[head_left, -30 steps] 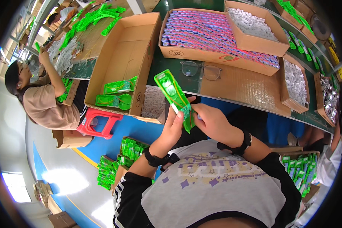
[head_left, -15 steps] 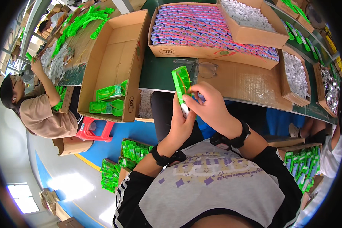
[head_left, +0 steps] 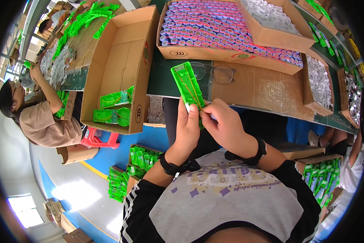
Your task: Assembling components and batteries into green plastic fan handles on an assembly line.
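Observation:
A long bright green plastic casing (head_left: 184, 81), its hollow side up, tilts up and away from me above the table's front edge. Thin orange wires (head_left: 195, 92) run along its inside. My left hand (head_left: 187, 128) is closed around the casing's near end, the thumb lying on top. At that same end my right hand (head_left: 223, 123) has thumb and forefinger pinched together where a wire reaches them; the fingertips partly hide that spot. Just beyond the casing, a pair of glasses (head_left: 223, 74) lies on the table.
Ahead stands a carton of purple cylindrical cells (head_left: 206, 24), with a box of white pieces (head_left: 271, 18) on its corner. A tall carton (head_left: 119, 52) at left holds green casings (head_left: 112, 116). More green parts (head_left: 320, 178) sit low at right. A co-worker (head_left: 48, 121) sits at left.
The casing has moved slightly left and turned so its hollow inside faces up more. My left thumb now lies on its near end, and my right fingers have slid down toward that end.

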### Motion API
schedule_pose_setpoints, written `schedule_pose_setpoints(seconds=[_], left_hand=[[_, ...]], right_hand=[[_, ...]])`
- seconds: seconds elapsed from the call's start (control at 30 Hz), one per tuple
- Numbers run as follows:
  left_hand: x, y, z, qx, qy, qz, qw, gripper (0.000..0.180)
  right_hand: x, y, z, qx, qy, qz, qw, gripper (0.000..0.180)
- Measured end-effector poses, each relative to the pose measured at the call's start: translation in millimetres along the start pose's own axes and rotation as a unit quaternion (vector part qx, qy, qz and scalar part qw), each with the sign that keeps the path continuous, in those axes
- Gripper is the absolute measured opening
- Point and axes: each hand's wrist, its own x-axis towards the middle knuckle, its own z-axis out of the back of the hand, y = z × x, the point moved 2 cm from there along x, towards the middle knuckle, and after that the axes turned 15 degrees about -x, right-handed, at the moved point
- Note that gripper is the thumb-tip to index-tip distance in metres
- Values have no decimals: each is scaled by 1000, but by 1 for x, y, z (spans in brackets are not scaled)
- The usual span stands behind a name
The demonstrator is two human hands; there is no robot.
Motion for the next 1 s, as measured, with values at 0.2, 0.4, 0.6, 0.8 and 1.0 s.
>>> schedule_pose_setpoints(seconds=[0.2,0.4,0.6,0.8,1.0], left_hand=[[2,-9,-6,-21,-19,39,999,35],[4,-8,-3,-28,-19,33,999,36],[3,-1,-1,-41,-46,74,995,39],[-3,7,-19,-65,-56,66,994,44],[-1,-11,-13,-59,19,35,997,36]], right_hand=[[0,5,1,-82,-31,84,993,13],[-1,0,5,-76,-12,108,991,16],[21,-22,18,483,50,-46,873,31],[22,-17,8,463,-15,-87,882,34],[4,-17,6,263,15,-91,960,26]])
